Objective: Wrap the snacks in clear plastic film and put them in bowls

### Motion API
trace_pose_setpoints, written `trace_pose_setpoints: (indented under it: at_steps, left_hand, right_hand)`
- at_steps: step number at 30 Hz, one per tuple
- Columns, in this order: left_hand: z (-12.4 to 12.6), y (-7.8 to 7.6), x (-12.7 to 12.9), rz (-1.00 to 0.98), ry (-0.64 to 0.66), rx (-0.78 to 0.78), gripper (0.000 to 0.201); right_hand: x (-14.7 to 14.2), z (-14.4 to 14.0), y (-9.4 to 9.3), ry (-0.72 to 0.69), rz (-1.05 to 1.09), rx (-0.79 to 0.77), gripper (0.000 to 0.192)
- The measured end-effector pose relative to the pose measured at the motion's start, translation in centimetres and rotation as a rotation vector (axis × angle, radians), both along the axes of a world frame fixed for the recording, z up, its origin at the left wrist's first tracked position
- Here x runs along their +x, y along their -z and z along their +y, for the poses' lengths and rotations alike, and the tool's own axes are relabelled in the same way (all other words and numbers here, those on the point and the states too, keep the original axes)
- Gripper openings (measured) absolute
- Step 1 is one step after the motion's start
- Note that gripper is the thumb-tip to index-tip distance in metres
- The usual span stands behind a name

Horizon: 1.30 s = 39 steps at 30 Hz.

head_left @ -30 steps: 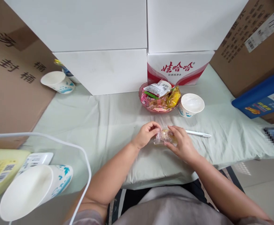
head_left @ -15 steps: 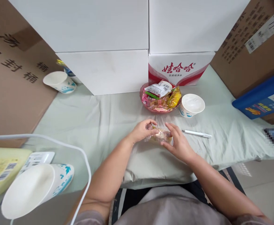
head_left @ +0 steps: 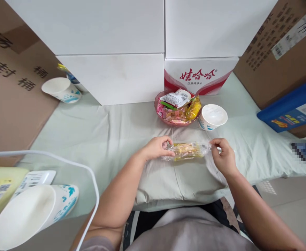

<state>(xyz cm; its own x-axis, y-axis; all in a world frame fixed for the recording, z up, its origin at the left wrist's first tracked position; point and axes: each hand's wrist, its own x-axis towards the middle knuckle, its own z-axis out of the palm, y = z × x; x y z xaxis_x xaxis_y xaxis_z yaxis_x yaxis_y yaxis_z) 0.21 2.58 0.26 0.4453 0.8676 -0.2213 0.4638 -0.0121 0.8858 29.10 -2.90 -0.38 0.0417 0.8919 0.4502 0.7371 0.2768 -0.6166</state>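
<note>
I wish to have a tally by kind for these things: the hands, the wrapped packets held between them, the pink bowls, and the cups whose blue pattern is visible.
Hands: 2
Wrapped packets held between them: 1
Pink bowls: 1
Cups with visible blue pattern: 3
Total: 7

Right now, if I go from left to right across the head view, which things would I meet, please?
Upper-left paper cup → left hand → clear-wrapped snack → right hand → blue package. Things whose places overlap unclearly are left out.
</note>
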Motion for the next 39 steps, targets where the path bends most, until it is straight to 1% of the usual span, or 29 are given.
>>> trace_pose_setpoints:
  at_steps: [1,3,5,7,8,9,10,11,12,13,14,15,16,18,19,20,21,22,23,24,26,28,29,30,32,35,37,39]
  left_hand:
    - [-0.1,0.1,0.1,0.021,0.006,0.033,0.035]
    - [-0.3,0.3,0.4,0.051,0.021,0.16,0.023]
    - [-0.4,0.1,0.6,0.046,0.029,0.348,0.011]
    - [-0.6,-0.6,0.7,-0.007,0.024,0.516,0.008]
    - [-0.7,-1.0,0.6,-0.057,0.033,0.558,0.008]
    - [-0.9,-1.5,0.6,-0.125,0.065,0.561,0.01]
    - [-1.1,-2.0,0.5,-0.202,0.127,0.519,0.012]
    - [-1.3,-2.4,0.4,-0.28,0.217,0.436,0.014]
    - [-1.5,-2.7,0.4,-0.344,0.313,0.331,0.016]
    - [-1.7,-2.8,0.4,-0.38,0.392,0.232,0.02]
    - [-1.9,-2.8,0.5,-0.378,0.43,0.173,0.025]
    - [-2.1,-2.7,0.7,-0.342,0.428,0.169,0.028]
    - [-2.2,-2.5,1.0,-0.279,0.397,0.217,0.027]
    - [-2.4,-1.9,1.6,-0.117,0.306,0.388,0.016]
    - [-2.5,-1.5,1.9,-0.032,0.268,0.459,0.021]
    - [-2.6,-1.1,2.2,0.049,0.239,0.505,0.035]
    - [-2.6,-0.8,2.4,0.123,0.22,0.528,0.048]
    - [-2.6,-0.5,2.6,0.185,0.203,0.538,0.056]
    - [-2.6,-0.3,2.7,0.227,0.194,0.543,0.058]
    - [-2.6,-0.1,2.8,0.244,0.19,0.545,0.056]
    - [-2.5,0.0,2.8,0.223,0.184,0.539,0.043]
    - [-2.3,0.0,2.7,0.183,0.169,0.522,0.03]
    - [-2.2,0.0,2.6,0.171,0.163,0.508,0.024]
    - [-2.2,0.0,2.5,0.163,0.156,0.493,0.021]
    - [-2.1,0.0,2.5,0.155,0.132,0.456,0.031]
    - [-2.3,0.1,2.7,0.129,0.103,0.39,0.044]
    - [-2.4,0.2,2.8,0.091,0.107,0.352,0.045]
    - [-2.2,0.4,2.8,0.066,0.063,0.334,0.043]
  right_hand:
    - [-0.3,0.0,-0.2,0.026,-0.013,0.052,0.016]
    - [-1.1,-0.1,-0.9,0.016,-0.006,0.15,0.022]
    - [-2.0,-0.1,-1.8,-0.091,0.007,0.178,0.026]
    - [-2.7,-0.1,-2.6,-0.241,-0.047,0.134,0.038]
    - [-2.9,-0.2,-2.9,-0.309,-0.108,0.099,0.048]
    - [-3.0,-0.2,-3.2,-0.367,-0.184,0.067,0.057]
    - [-3.1,-0.3,-3.4,-0.421,-0.267,0.043,0.062]
    - [-3.1,-0.5,-3.6,-0.475,-0.348,0.022,0.061]
    - [-3.2,-0.7,-3.7,-0.53,-0.416,0.003,0.055]
    - [-3.3,-1.1,-3.7,-0.585,-0.466,-0.019,0.045]
    - [-3.4,-1.5,-3.8,-0.638,-0.5,-0.046,0.033]
    - [-3.5,-2.0,-3.8,-0.684,-0.524,-0.081,0.024]
    - [-3.7,-2.5,-3.8,-0.718,-0.544,-0.118,0.018]
    - [-4.0,-3.5,-3.8,-0.748,-0.586,-0.184,0.015]
    - [-4.2,-3.9,-3.7,-0.744,-0.607,-0.212,0.016]
    - [-4.3,-4.2,-3.6,-0.728,-0.623,-0.237,0.018]
    - [-4.3,-4.5,-3.5,-0.701,-0.636,-0.255,0.02]
    - [-4.3,-4.6,-3.3,-0.664,-0.644,-0.267,0.021]
    - [-4.2,-4.7,-3.2,-0.615,-0.647,-0.27,0.021]
    - [-4.1,-4.6,-3.1,-0.556,-0.643,-0.264,0.02]
    - [-3.9,-4.4,-2.9,-0.419,-0.609,-0.216,0.021]
    - [-3.7,-4.0,-2.8,-0.295,-0.555,-0.127,0.026]
    - [-3.6,-3.8,-2.9,-0.259,-0.533,-0.079,0.028]
    - [-3.7,-3.5,-2.9,-0.243,-0.518,-0.039,0.03]
    - [-3.9,-3.0,-3.0,-0.26,-0.504,0.006,0.032]
    - [-4.4,-2.3,-2.8,-0.314,-0.507,-0.004,0.04]
    - [-4.8,-1.9,-2.5,-0.313,-0.513,-0.02,0.047]
    - [-4.9,-1.6,-1.9,-0.286,-0.508,-0.033,0.049]
